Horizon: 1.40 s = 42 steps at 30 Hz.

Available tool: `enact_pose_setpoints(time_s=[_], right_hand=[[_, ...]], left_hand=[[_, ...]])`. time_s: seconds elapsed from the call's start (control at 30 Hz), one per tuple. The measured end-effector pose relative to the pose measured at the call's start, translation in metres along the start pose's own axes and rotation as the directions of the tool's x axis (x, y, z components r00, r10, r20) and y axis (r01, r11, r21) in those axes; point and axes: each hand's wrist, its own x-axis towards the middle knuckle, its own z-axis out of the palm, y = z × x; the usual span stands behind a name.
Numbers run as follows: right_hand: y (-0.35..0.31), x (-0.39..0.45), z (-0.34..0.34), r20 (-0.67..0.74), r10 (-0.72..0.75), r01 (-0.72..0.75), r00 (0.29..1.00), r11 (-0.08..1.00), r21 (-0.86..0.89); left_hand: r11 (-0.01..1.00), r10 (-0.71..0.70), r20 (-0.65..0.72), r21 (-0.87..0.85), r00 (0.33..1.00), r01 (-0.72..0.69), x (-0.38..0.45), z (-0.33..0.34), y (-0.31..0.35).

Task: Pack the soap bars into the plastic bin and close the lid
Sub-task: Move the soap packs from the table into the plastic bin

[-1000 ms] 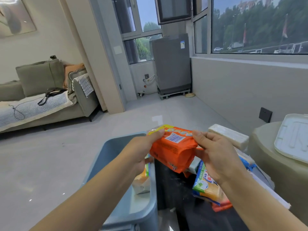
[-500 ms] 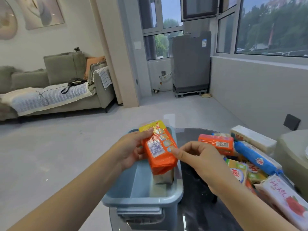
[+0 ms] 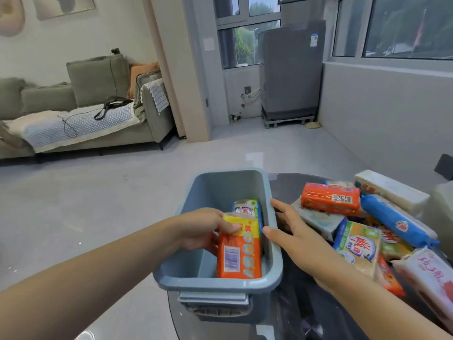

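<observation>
Our left hand (image 3: 203,231) reaches inside the blue plastic bin (image 3: 273,273), its fingers (image 3: 226,227) curled around the top of an orange-and-yellow soap bar (image 3: 239,251) standing against the bin's right wall, with a green-and-white bar (image 3: 246,208) just beyond them. Our right hand (image 3: 297,239) lies with fingers straight and relaxed, holding nothing, thumb touching the bin's rim. Just right of those fingers, wrapped soap bars (image 3: 329,198) lie piled on the dark bench (image 3: 286,185).
</observation>
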Motion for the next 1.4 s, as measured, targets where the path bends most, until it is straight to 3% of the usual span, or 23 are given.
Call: enact_pose_setpoints(time_s=[0.2,0.4,0.57,0.9,1.03,1.27,1.4], right_hand=[[0.003,0.000,0.000,-0.025,-0.009,0.009,1.000,1.000,0.015],[0.007,-0.001,0.001,-0.016,-0.013,0.013,1.000,1.000,0.012],[0.010,0.000,0.001,-0.015,-0.039,0.040,0.999,0.999,0.029],[0.012,-0.002,0.003,0.006,-0.065,0.065,0.998,0.997,0.031],[0.010,-0.003,0.002,0.019,-0.066,0.064,0.998,0.996,0.056],[0.009,-0.010,-0.005,0.023,-0.053,0.051,0.998,0.995,0.083],[0.009,-0.013,-0.015,-0.005,-0.056,0.056,0.998,0.998,0.013]], left_hand=[[0.992,-0.112,0.181,-0.033,0.977,0.120,0.004,-0.006,-0.002],[0.987,-0.134,0.196,-0.059,0.971,0.148,0.015,0.004,-0.008],[0.970,-0.128,0.018,-0.208,0.992,0.129,0.027,0.018,-0.023],[0.986,-0.163,-0.123,0.008,0.979,0.166,0.038,0.029,-0.031],[0.984,-0.149,-0.115,0.082,0.982,0.159,0.033,0.029,-0.025],[0.980,-0.027,-0.194,0.188,0.981,0.064,0.011,0.022,0.000],[0.944,0.138,-0.263,0.325,0.955,-0.047,-0.006,0.032,0.009]])
